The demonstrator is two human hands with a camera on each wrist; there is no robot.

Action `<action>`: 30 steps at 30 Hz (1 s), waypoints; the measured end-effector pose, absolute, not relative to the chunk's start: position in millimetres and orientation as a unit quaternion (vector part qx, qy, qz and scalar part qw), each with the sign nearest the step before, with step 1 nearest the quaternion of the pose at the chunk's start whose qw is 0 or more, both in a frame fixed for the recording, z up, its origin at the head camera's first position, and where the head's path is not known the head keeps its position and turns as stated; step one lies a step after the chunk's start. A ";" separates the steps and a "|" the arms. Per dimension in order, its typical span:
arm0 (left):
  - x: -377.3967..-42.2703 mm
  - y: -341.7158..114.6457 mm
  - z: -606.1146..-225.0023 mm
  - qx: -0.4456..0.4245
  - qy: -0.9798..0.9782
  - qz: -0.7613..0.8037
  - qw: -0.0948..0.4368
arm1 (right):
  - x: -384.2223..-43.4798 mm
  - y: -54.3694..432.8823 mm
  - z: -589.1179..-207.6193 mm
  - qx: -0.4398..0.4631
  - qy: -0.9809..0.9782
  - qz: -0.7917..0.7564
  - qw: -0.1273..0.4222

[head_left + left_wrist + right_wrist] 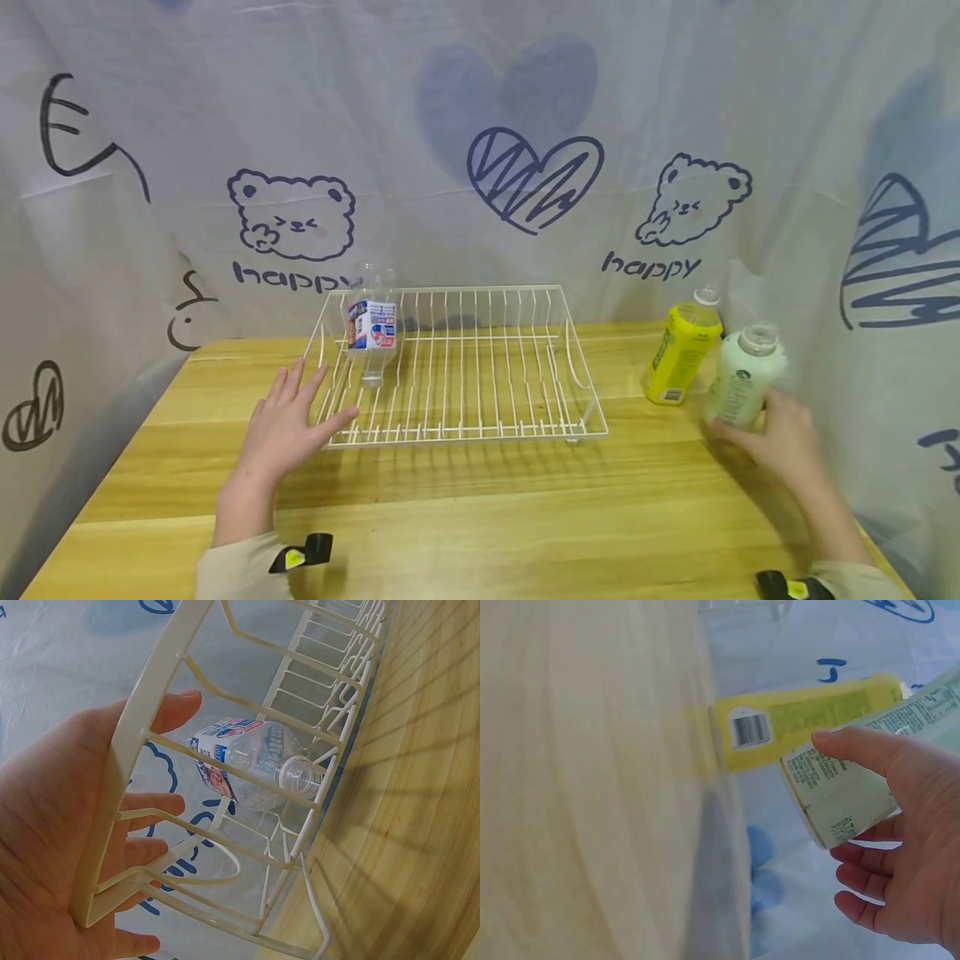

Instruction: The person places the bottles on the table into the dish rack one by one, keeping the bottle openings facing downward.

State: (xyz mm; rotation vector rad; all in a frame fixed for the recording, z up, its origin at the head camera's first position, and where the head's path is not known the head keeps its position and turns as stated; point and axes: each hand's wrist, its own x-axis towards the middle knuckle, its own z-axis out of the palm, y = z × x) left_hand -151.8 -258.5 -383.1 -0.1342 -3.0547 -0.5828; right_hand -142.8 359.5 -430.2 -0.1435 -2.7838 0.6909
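A white wire dish rack (480, 433) stands on the table with a clear plastic bottle (372, 329) in its left end. This bottle wears a blue, white and red label, and its neck (300, 778) points toward the rack's front. My left hand (288, 421) lies with fingers spread at the rack's front left corner, palm against the rim (112, 772). On the right, my right hand (783, 437) holds a pale green bottle (746, 375) low down, thumb on one side and fingers on the other. The bottle is tilted, its base raised off the wood in the right wrist view.
A yellow bottle (682, 354) stands upright just left of the green one. Wood-grain table (510, 517) runs in front of the rack. A pale curtain (420, 100) with bear and heart drawings hangs behind and along both sides.
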 end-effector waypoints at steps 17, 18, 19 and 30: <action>-150.9 -259.9 -384.8 -0.048 -0.980 -0.190 0.022 | -133.8 315.8 -393.3 0.007 -0.929 0.176 0.327; -150.7 -260.2 -384.6 -0.048 -0.981 -0.189 0.021 | -133.8 311.9 -389.9 0.010 -0.925 0.179 0.334; -150.5 -260.3 -384.2 -0.048 -0.981 -0.189 0.021 | -134.1 308.0 -386.6 0.011 -0.922 0.183 0.340; -152.6 -261.5 -386.3 -0.048 -0.980 -0.193 0.022 | -152.4 262.7 -365.3 0.044 -0.922 0.188 0.335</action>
